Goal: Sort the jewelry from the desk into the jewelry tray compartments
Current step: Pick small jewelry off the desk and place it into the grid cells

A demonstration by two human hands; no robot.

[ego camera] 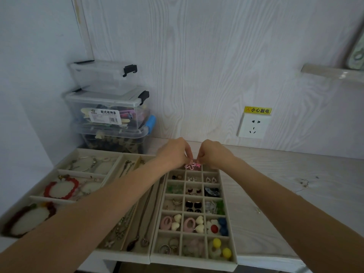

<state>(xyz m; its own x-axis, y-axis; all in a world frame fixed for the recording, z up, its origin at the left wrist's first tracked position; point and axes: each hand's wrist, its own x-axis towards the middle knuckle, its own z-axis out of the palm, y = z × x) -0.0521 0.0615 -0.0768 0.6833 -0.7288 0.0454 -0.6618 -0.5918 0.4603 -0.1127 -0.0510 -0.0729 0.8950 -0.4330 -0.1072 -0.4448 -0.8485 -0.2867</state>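
Jewelry tray [230, 219]: matt beige velvety cloth lining. Desk [295, 184] and wall panel [197, 66]: pale wood-grain laminate, smooth. Storage boxes [106, 107]: clear glossy plastic. Heart earrings [200, 220]: smooth, matt.

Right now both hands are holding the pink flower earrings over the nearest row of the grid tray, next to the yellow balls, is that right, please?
Not quite. The left hand and right hand hold the pink flower earrings over the far row of the grid tray, not the nearest. The yellow balls lie in the nearest row. The head view shows it.
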